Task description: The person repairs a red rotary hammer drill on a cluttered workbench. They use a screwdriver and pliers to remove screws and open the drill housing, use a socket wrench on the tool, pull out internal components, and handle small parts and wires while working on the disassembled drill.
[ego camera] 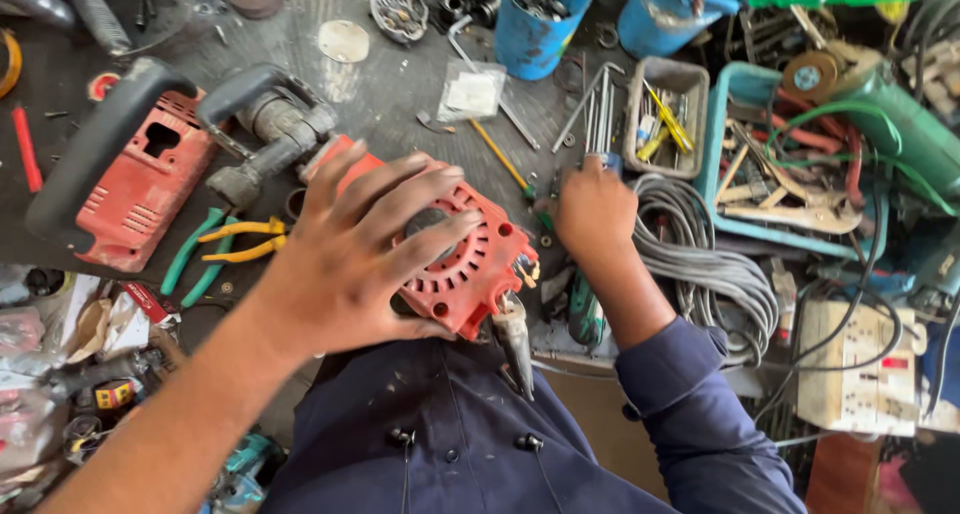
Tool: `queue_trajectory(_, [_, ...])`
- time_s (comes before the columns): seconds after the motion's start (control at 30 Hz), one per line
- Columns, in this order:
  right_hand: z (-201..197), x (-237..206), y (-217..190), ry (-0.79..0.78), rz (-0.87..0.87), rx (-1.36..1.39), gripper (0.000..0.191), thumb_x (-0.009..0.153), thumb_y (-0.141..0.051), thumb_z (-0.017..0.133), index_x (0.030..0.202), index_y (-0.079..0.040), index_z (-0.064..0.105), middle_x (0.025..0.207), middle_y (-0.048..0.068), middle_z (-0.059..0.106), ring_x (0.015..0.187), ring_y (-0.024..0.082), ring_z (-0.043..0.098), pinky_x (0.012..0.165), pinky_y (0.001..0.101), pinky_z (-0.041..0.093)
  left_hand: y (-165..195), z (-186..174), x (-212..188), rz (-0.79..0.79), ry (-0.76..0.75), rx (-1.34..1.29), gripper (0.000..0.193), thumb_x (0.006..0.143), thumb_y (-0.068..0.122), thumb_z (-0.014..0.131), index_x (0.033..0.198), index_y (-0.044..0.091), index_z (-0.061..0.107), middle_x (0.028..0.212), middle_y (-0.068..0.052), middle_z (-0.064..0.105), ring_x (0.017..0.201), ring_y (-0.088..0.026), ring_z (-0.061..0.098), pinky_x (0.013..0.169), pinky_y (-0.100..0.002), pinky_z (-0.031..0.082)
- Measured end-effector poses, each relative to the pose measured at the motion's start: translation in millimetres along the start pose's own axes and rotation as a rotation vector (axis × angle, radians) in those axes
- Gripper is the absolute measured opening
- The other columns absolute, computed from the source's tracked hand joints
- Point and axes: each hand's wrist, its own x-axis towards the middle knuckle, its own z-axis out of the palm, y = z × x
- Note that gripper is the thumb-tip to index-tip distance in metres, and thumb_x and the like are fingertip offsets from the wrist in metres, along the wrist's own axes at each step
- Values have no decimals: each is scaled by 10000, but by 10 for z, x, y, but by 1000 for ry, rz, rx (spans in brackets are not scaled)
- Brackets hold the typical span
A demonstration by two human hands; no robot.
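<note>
My left hand point(365, 244) lies spread over a red power-tool motor housing point(470, 264) at the front edge of the dark workbench point(380, 94), fingers pressing on its vented round end. Beside the housing to the right, my right hand point(595, 209) is closed around a tool whose blue handle end shows above my knuckles; its shaft is hidden. A metal part point(515, 339) hangs from the housing's lower edge over my lap.
A red housing half with black handle point(130, 179) lies at left, green and yellow pliers point(225, 244) beside it. A grey coiled cable point(700, 254), trays of tools point(665, 114), blue buckets point(540, 19) and a power strip point(860, 364) crowd the right.
</note>
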Motion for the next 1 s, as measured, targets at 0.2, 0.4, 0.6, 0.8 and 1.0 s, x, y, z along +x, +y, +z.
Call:
queue_trajectory(0.2, [-220, 739, -527, 128, -159, 9, 407, 741, -460, 817, 892, -85, 766, 1023, 121, 682, 1007, 337, 672, 758, 466, 554, 73, 82, -607, -224, 232, -114, 805, 905, 586, 751, 1462, 97, 437, 1552, -142, 429, 1424, -381, 427, 1211, -587, 330])
queue_trajectory(0.4, [-13, 892, -574, 16, -225, -128, 196, 939, -234, 647, 978, -66, 742, 1032, 169, 721, 942, 344, 724, 755, 470, 575, -35, -111, -1018, -445, 309, -201, 625, 930, 283, 774, 1425, 59, 466, 1496, -161, 514, 1369, -371, 523, 1162, -497, 429])
queue_trajectory(0.6, [-324, 513, -66, -960, 360, 2169, 192, 1108, -218, 530, 1093, -35, 586, 616, -89, 383, 472, 42, 361, 437, 226, 306, -296, -286, -990, -521, 411, -315, 313, 958, 90, 722, 1253, 38, 631, 1392, -149, 597, 1259, -330, 606, 1090, -419, 519])
queue_trajectory(0.8, [-1479, -694, -338, -374, 84, 1972, 199, 1091, -205, 473, 1121, -27, 556, 587, -23, 445, 485, 82, 359, 465, 241, 313, -524, -589, -414, -312, 349, -527, 150, 1040, 172, 704, 1165, 88, 707, 1155, -60, 740, 1076, -227, 722, 984, -321, 543])
queue_trajectory(1.0, [-2079, -1126, -1377, -61, 71, 1214, 214, 1030, -181, 526, 1139, -15, 605, 750, 66, 658, 640, 142, 610, 598, 281, 502, -285, -972, 445, -126, 215, -1483, 561, 1143, 386, 588, 1493, 8, 366, 1160, -90, 614, 1002, -156, 594, 877, -312, 510])
